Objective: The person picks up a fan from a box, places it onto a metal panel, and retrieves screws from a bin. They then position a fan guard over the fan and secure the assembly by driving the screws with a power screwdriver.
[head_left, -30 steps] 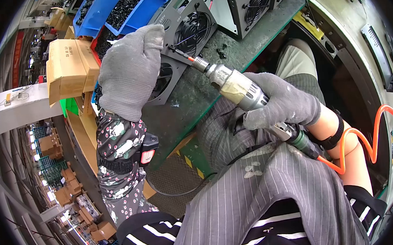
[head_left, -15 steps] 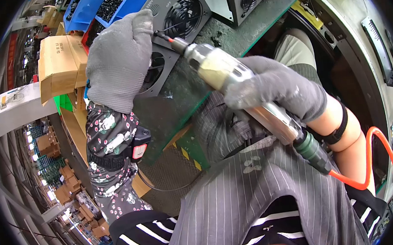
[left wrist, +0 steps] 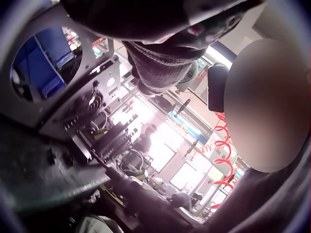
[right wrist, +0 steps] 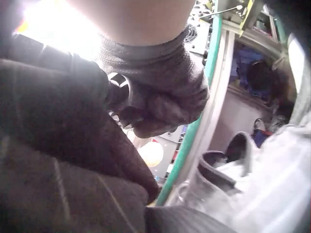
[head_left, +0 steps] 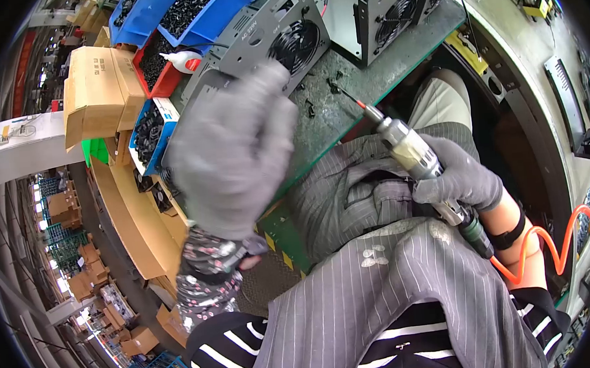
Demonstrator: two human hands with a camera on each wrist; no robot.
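Note:
My gloved left hand point(head_left: 231, 151) is blurred over the near left part of the bench, fingers loosely extended, with nothing visible in it. In the left wrist view that glove point(left wrist: 158, 65) hangs at the top, beside a grey panel with a large round hole point(left wrist: 87, 36). My gloved right hand point(head_left: 462, 176) grips an air screwdriver point(head_left: 405, 145) over my lap. Its thin bit points up-left toward small dark screws point(head_left: 334, 85) on the bench, apart from the fan panel point(head_left: 251, 42). A black fan point(head_left: 294, 47) is mounted in that panel.
Blue bins point(head_left: 228, 14) of small black parts and a red bin point(head_left: 165, 84) stand behind. Cardboard boxes point(head_left: 97, 88) are at left. Another fan housing point(head_left: 379, 14) stands at the back. The orange coiled hose point(head_left: 553, 261) trails right. The green bench edge point(head_left: 346, 129) borders my lap.
The screwdriver bit has drawn back from the fan panel's corner, down and right. My left hand has left the panel's edge and moved right and toward me, uncovering a white bottle.

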